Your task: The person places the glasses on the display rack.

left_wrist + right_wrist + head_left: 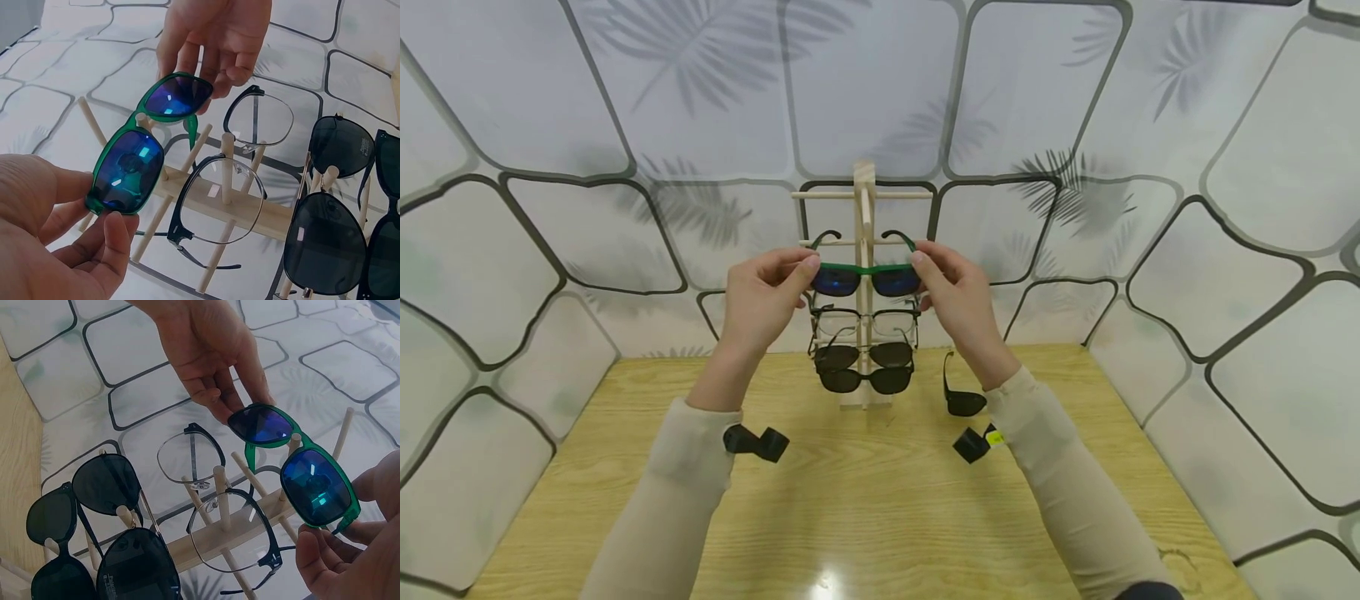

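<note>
Green-framed sunglasses (pixel 837 281) with blue mirrored lenses are held level at the wooden display stand (pixel 864 177), temples pointing to the back wall. My left hand (pixel 762 293) pinches their left hinge corner between thumb and fingers. At the opposite corner, my right hand (pixel 957 293) pinches the frame the same way. In the left wrist view a peg end shows at the bridge of the green sunglasses (pixel 130 165). Right below them hang clear half-rim eyeglasses (pixel 234 534). Farther down the stand are dark aviator sunglasses (pixel 325 244) and black sunglasses (pixel 891 382).
Black sunglasses (pixel 966 403) lie on the wooden table (pixel 865 500) near my right forearm, partly hidden by the sleeve. The stand's upper crossbar (pixel 823 195) holds no glasses. Patterned panels (pixel 872 83) enclose the back and sides.
</note>
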